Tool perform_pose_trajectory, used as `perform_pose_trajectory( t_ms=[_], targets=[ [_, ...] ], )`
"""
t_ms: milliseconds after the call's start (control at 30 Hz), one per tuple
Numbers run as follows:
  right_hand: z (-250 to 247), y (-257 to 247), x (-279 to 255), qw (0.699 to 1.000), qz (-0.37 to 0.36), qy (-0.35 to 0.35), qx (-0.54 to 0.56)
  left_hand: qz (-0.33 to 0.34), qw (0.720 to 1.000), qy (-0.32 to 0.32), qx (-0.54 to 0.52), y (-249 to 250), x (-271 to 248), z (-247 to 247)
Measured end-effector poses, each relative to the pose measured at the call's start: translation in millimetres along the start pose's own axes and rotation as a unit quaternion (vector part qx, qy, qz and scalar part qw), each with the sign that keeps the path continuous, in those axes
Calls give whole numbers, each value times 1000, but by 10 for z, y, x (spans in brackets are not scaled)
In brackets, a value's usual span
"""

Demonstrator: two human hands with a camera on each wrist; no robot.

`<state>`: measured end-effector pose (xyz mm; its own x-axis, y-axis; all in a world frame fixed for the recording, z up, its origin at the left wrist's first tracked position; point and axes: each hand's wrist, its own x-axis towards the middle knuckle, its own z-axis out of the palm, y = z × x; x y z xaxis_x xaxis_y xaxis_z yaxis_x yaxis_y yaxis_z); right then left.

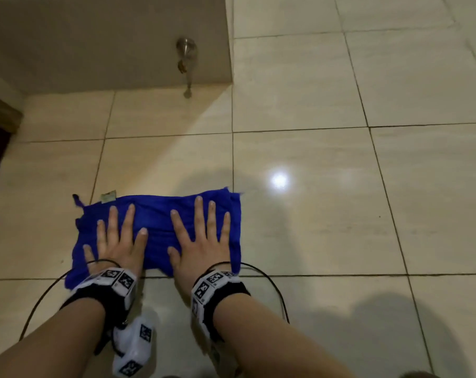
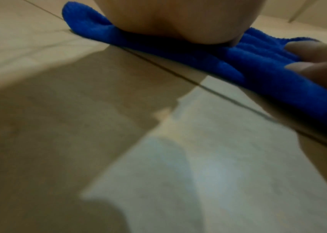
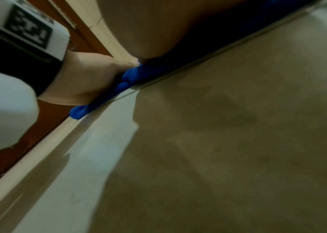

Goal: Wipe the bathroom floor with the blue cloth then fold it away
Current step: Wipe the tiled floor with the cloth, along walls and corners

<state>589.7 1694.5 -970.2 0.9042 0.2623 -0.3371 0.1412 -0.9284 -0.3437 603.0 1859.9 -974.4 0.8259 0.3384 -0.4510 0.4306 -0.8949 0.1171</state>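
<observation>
1. On the glossy beige tiled bathroom floor [image 1: 313, 85] lies the blue terry cloth [image 1: 157, 230], folded to a rough rectangle, its near edge along a dark grout line.
2. At the left, the left hand [image 1: 117, 241] rests flat on the cloth; its grip is released, fingers straight and spread, holding nothing.
3. At the right, the right hand [image 1: 201, 236] presses in the same way, fingers straight, nothing grasped.
4. For a good wipe, I judge that both palms should press evenly and move together, so the cloth does not bunch or slip out.
5. Only the head view shows the small pale label [image 1: 108, 197] at the far left corner and the metal tap [image 1: 186, 54] on the low wall.
6. Only the left wrist view shows the thick rounded near fold of the cloth [image 2: 208, 63] under the palm.
7. Only the right wrist view shows a reddish-brown wooden strip [image 3: 45, 126] beside the floor.
</observation>
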Motion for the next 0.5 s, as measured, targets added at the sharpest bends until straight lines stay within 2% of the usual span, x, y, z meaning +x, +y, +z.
perform_pose_trajectory(
  t_ms=[200, 367, 500],
  targets=[
    [173, -146, -149, 999, -21, 22, 33, -6, 1000, 23, 4, -256, -235, 47],
    [312, -57, -362, 998, -11, 58, 31, -17, 999, 48, 5, -144, -476, 216],
    [332, -20, -515, 997, 0, 68, 36, -7, 999, 36, 26, -130, -563, 297]
  ],
)
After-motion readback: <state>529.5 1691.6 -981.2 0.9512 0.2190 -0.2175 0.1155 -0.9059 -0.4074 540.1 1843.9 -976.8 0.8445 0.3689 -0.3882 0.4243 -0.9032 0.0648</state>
